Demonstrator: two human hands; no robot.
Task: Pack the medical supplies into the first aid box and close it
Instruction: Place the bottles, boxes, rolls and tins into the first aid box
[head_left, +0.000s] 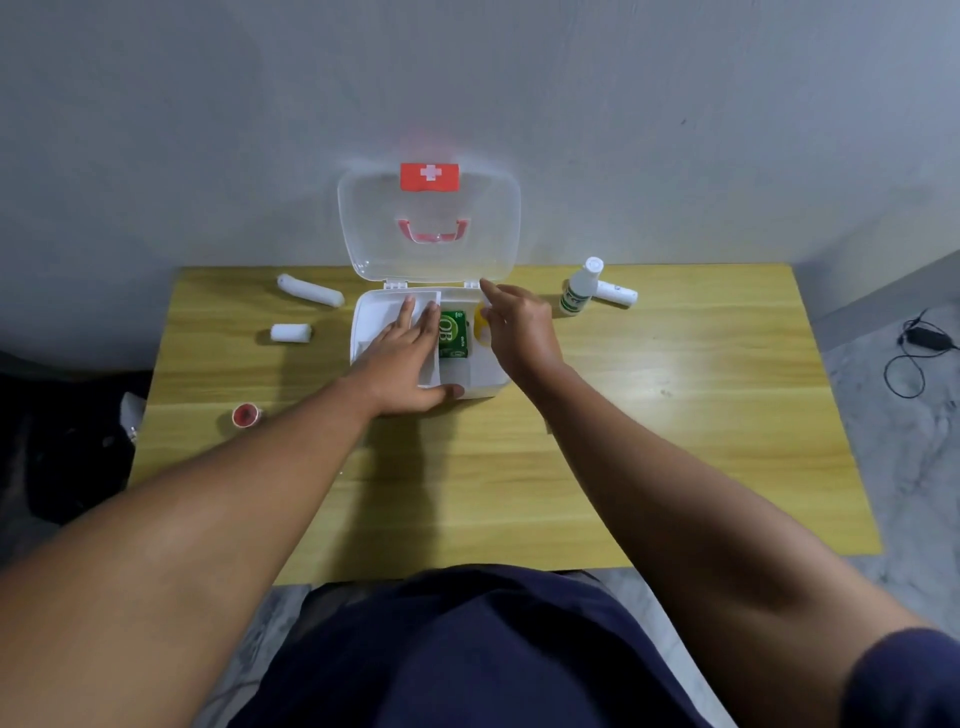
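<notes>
The left hand (410, 358) lies flat with straight fingers on the white tray (374, 317) in the open first aid box (488, 383), thumb along the front rim. Beside it the right hand (519, 327) points its forefinger at the hinge, thumb at a yellow thing (480, 327); whether it grips, I cannot tell. Between the hands lies a green packet (453, 332) marked "OB". Beyond the fingertips the lid (428, 249) stands at the table's (675, 415) far edge. Bare wood lies right of the right hand.

Bare forearms (234, 493), a dark navy short sleeve (904, 675), a navy garment (467, 649).
</notes>
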